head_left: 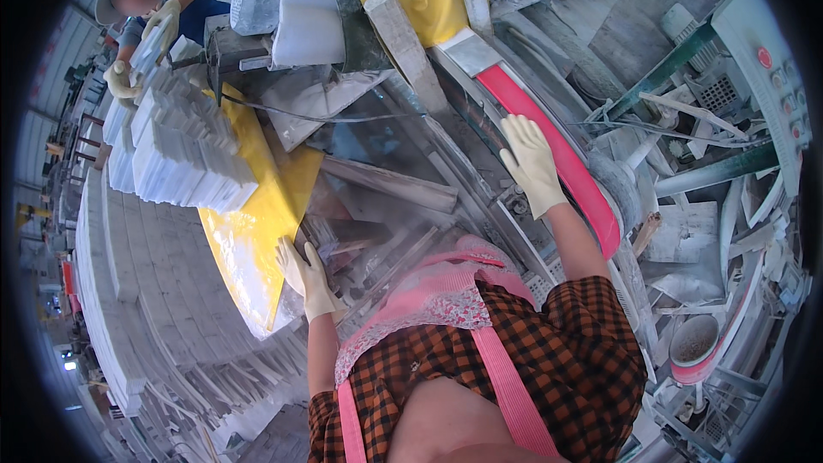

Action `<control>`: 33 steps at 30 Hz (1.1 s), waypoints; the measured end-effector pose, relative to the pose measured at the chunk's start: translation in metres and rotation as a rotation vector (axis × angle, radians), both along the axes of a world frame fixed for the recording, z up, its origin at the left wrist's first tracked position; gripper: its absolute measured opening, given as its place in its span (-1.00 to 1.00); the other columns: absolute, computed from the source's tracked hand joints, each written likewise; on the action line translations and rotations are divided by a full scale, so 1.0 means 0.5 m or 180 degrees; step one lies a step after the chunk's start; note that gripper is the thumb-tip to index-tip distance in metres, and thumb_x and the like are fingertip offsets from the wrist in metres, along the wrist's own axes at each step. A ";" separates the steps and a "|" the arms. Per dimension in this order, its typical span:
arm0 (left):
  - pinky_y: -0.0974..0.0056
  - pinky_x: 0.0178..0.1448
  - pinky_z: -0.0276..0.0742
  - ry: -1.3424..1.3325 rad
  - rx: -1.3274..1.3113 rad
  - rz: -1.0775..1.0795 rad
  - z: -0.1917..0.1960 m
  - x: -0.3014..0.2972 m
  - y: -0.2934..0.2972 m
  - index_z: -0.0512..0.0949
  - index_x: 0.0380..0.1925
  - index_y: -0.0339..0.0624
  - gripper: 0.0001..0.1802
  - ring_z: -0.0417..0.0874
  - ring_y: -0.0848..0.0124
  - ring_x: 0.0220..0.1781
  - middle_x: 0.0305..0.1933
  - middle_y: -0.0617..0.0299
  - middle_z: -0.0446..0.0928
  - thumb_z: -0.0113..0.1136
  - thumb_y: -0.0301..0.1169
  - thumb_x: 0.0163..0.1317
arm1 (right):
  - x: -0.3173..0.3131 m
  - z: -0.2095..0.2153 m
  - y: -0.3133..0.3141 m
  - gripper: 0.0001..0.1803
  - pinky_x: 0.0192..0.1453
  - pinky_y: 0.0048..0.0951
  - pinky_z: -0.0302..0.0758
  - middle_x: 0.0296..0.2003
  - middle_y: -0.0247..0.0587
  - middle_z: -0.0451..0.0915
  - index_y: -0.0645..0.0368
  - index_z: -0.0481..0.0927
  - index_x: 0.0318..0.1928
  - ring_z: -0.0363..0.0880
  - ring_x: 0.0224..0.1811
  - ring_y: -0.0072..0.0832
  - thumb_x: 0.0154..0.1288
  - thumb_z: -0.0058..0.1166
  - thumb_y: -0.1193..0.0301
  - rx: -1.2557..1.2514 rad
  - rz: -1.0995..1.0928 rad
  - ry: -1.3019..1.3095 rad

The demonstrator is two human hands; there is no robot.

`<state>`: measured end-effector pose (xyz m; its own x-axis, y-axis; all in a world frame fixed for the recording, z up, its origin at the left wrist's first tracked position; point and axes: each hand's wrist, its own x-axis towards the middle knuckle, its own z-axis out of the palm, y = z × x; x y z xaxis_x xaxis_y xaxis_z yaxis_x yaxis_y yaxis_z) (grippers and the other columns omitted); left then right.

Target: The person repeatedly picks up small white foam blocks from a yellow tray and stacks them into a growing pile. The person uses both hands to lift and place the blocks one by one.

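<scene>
My left hand (pixel 303 279), in a pale rubber glove, is open, its fingers stretched out along the edge of a yellow sheet (pixel 230 244). Whether it presses on the sheet, I cannot tell. On the right, my right hand (pixel 530 165), gloved the same way, lies open with straight fingers beside and partly over a long red strip (pixel 561 154) on a machine. Nothing shows in either hand. A stack of pale stone-like tiles (pixel 184 141) stands on the yellow sheet, left of and beyond my left hand.
At the far left another person (pixel 193 9) in pale gloves handles a tile above the stack. A large pile of grey-white slabs (pixel 141 283) fills the left. A control panel (pixel 763 43) with a red button stands at right, above offcuts and a bucket (pixel 693 341).
</scene>
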<state>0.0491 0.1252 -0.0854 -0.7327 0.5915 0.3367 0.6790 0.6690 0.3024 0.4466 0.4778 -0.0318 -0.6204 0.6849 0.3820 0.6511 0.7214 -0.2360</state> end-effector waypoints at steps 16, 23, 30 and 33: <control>-0.07 0.65 0.07 -0.0010 -0.0102 0.0039 0.014 0.011 0.000 0.33 0.41 -0.42 -0.32 0.27 -0.20 0.55 0.46 -0.27 0.36 0.14 -0.18 0.43 | -0.165 -0.014 0.338 -0.42 0.26 -0.06 0.47 0.07 -0.02 0.62 0.16 0.58 0.19 0.53 0.17 -0.03 0.42 0.08 -0.04 -0.0449 -0.0971 0.0840; -0.05 0.65 0.08 -0.0100 -0.0051 0.0167 0.037 0.026 0.013 0.34 0.41 -0.38 -0.34 0.28 -0.14 0.56 0.47 -0.22 0.36 0.19 -0.27 0.39 | -0.297 -0.033 0.418 -0.06 0.52 0.04 0.19 0.36 0.05 0.39 0.12 0.35 0.43 0.23 0.49 -0.08 0.29 0.08 -0.31 -0.0625 -0.1019 -0.0534; -0.06 0.64 0.10 -0.0027 -0.0054 0.0131 0.037 0.022 0.013 0.37 0.38 -0.39 -0.36 0.31 -0.16 0.53 0.43 -0.23 0.41 0.19 -0.26 0.39 | -0.166 -0.073 0.331 -0.11 0.68 0.03 -0.15 0.58 0.16 0.06 0.15 0.09 0.59 -0.08 0.66 0.03 0.50 -0.10 -0.14 -0.0352 -0.0650 -0.0970; -0.07 0.63 0.12 0.0003 -0.0059 0.0063 0.028 0.014 0.007 0.37 0.38 -0.40 -0.35 0.32 -0.18 0.52 0.42 -0.24 0.42 0.19 -0.25 0.39 | -0.068 -0.082 0.282 -0.17 0.66 0.00 -0.07 0.56 0.22 0.09 0.18 0.13 0.57 0.00 0.62 0.09 0.49 -0.03 -0.02 -0.0207 -0.0436 -0.1064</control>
<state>0.0563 0.1289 -0.0715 -0.7440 0.5830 0.3264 0.6658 0.6878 0.2891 0.4128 0.6188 -0.0728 -0.6045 0.7865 0.1266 0.7895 0.6126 -0.0362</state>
